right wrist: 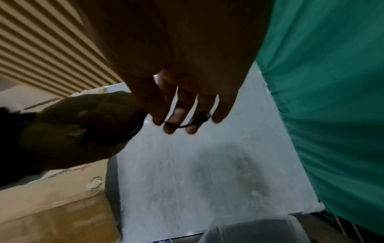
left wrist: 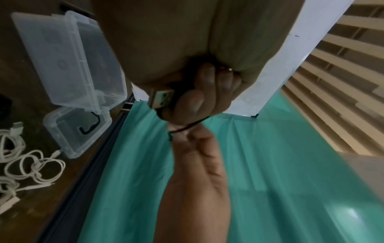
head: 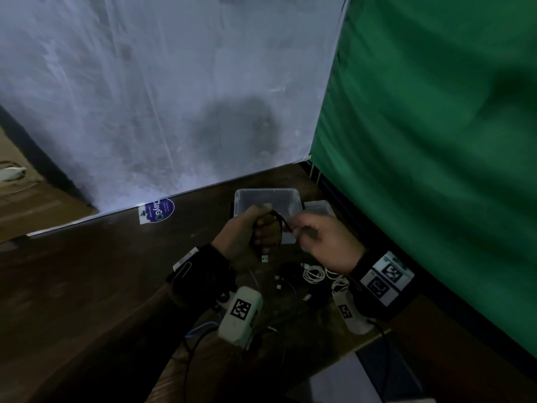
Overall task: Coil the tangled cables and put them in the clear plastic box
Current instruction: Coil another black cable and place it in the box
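Black cable (head: 273,228) coiled in left hand (head: 250,237) fist; right hand (head: 322,242) pinches free end.

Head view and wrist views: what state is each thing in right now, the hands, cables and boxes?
Left hand: fist gripping coiled loops of thin black USB cable.
Right hand: pinching the black cable's free end.
Large clear plastic box: open, no cables inside.
Clear plastic lid: off, lying beside the box.
Small clear plastic case: holds a black piece.
White cables: loose and tangled on the wooden table.
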